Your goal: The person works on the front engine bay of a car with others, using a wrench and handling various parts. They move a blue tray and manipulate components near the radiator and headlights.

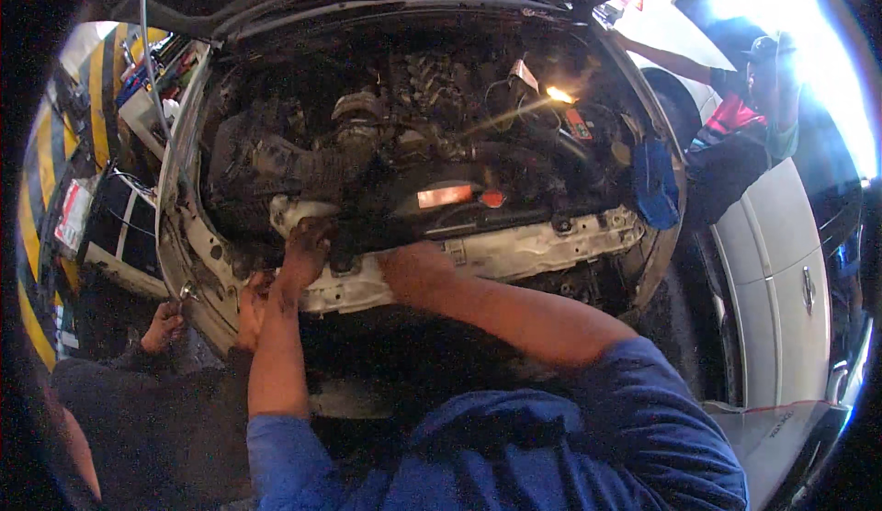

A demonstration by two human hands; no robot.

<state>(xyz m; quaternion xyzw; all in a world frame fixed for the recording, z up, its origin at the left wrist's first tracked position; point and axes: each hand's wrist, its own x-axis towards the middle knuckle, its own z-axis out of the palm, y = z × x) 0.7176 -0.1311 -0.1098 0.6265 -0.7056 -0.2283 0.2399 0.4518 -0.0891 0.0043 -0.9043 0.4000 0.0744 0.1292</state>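
My left hand is at the front crossmember of a car's open engine bay. Its fingers look bent, beside a pale plastic part; what they grip, if anything, is hidden. My right hand reaches from the right over the same pale metal crossmember, its fingers blurred and out of sight. Close to my left wrist a co-worker's hand touches the crossmember's left end. The co-worker's other hand is bent near the left fender edge.
The dark engine fills the bay, with a lit lamp at its right. A blue cloth drapes over the right fender. Beyond stand another person and a white car. Yellow-and-black striped panels stand left.
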